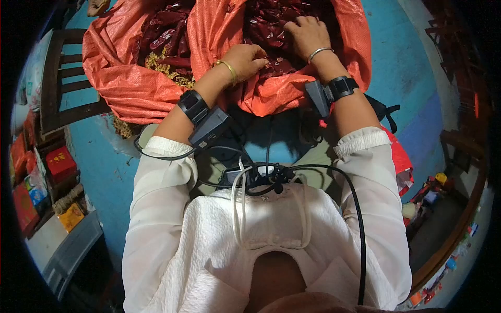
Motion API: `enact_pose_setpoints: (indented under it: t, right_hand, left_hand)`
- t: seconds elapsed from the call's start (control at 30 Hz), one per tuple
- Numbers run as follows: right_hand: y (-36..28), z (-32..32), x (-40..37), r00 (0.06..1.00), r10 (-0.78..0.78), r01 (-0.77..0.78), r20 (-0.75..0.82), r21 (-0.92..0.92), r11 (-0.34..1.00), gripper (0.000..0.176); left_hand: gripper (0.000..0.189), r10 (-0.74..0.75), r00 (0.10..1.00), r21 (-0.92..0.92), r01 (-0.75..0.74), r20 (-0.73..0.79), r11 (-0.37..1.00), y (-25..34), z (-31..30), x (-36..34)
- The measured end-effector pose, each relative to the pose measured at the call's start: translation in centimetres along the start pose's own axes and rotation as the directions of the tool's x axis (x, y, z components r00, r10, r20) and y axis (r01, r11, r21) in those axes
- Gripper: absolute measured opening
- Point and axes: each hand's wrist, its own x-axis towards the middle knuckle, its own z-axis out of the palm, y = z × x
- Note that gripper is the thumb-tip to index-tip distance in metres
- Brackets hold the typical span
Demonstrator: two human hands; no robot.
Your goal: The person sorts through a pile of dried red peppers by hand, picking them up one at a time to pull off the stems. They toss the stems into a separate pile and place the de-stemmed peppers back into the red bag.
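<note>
Dried red chilies (263,26) fill an orange woven sack (357,47) in front of me. My left hand (246,62) is at the sack's near left side, with curled fingers closed around a dried red chili (278,67), partly hidden by the fingertips. Farther in and to the right, my right hand (309,37) lies over the chilies with its fingers bent down and apart. Some of its fingertips are hidden. A second orange sack (117,57) on the left holds more dried chilies (168,32) above yellowish seeds or bits (164,65).
The sacks stand on a blue floor (412,73). A dark slatted wooden chair (49,78) is at the left, near shelves with red boxes (60,163). At the right lies a red bag (399,159). Black cables (360,219) run across my lap and chest.
</note>
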Motion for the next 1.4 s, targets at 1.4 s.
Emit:
enact_pose_setpoints:
  t: [1.4]
  right_hand:
    - [1.0, -3.3, -2.5, 0.934, 0.319, -0.348, 0.158, 0.218, 0.912, 0.022]
  left_hand:
    - [0.013, -0.253, 0.955, -0.961, -0.088, -0.157, 0.263, 2.0, -3.4, -1.0]
